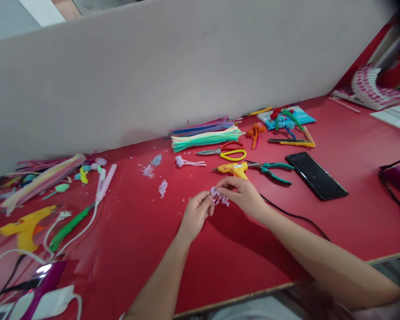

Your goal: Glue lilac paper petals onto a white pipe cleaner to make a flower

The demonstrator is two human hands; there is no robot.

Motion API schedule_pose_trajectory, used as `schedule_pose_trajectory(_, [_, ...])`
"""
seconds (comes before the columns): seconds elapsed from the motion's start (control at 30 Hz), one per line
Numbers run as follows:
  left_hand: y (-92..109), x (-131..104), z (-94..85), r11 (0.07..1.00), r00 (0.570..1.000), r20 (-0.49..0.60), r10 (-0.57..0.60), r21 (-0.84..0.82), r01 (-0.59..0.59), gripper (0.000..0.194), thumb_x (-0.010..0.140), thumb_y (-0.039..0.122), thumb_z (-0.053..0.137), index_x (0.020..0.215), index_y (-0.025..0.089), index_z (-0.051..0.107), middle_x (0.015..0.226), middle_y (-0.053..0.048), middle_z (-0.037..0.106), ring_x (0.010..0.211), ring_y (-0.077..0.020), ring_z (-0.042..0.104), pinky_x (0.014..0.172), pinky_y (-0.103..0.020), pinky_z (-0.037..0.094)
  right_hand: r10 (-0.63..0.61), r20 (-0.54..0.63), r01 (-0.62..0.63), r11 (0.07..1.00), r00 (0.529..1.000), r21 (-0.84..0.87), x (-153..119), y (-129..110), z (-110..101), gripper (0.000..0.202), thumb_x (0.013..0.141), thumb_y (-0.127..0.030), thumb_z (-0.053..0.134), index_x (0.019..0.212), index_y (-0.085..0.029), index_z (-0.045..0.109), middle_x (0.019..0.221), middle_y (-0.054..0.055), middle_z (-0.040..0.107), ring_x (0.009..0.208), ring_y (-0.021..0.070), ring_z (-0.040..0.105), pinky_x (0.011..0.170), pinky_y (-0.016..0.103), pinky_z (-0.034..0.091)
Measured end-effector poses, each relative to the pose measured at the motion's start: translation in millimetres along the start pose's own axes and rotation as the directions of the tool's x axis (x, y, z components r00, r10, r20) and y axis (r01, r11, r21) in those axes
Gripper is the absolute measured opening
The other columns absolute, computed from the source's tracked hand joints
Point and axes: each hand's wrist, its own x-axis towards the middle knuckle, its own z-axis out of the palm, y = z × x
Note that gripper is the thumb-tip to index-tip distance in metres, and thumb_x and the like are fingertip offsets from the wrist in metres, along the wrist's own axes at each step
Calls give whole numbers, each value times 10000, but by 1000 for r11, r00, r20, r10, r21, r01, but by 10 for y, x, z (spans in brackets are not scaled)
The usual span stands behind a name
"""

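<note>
**Both hands pinched on a small lilac piece, center of the red table**

Lilac piece (pixel 214 191) sits between the fingertips, just above the table (pixel 136 266). Left hand (pixel 197 214): thumb and fingers together on its near-left side. Right hand (pixel 242 194): thumb and index closed on its right side. Fingers hide much of it; exact shape can't be made out.

Lilac scraps (pixel 225 202) lie just below the fingertips. Further left: a lilac clippings pile (pixel 163 189), a second one beyond it, touching or nearly touching some blue clippings (pixel 156 160).

Beyond the hands: fuzzy lilac head with pale stems (pixel 179 161), scissors (pixel 209 152) with one red and one yellow handle, yellow glue gun (pixel 228 168) pointing left, teal-handled pliers (pixel 276 166) just right of it. Black phone (pixel 316 175) right of the pliers. Pipe-cleaner bundles (pixel 206 138) at the back, by the gray partition (pixel 186 66).

Far left: second yellow glue gun (pixel 28 226), green-handled tool (pixel 70 228), pink wand (pixel 106 183) on a white cord.
</note>
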Motion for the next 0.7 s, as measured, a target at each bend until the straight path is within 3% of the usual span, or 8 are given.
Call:
schedule_pose_trajectory(0.37, [-33,-2,5,983,992,-14,122,138,-119,245,836,337,485,649,181,504,508,41,428,492,-91,367,463,-201,259,-227,-46,192,901,973,-389,-13,43,17,90,830,-193,514,810,-186,602,752,18,609,677,136,533,640,252,404])
schedule_pose_trajectory(0.53, [-14,-4,18,992,995,-37,90,93,-86,242,835,338,485,656,175,500,497,47,428,476,-81,355,461,-195,258,-345,-59,271,821,937,-502,-63,72,50,65,836,-224,515,848,-180,561,768,35,579,683,147,526,650,261,407])
schedule_pose_trajectory(0.7, [2,-7,24,996,996,-55,71,50,-68,214,814,344,510,693,168,523,495,55,425,448,-71,330,432,-191,224,-389,-26,315,782,921,-537,-92,108,103,92,848,-231,511,907,-180,560,804,46,595,678,153,528,634,270,410])
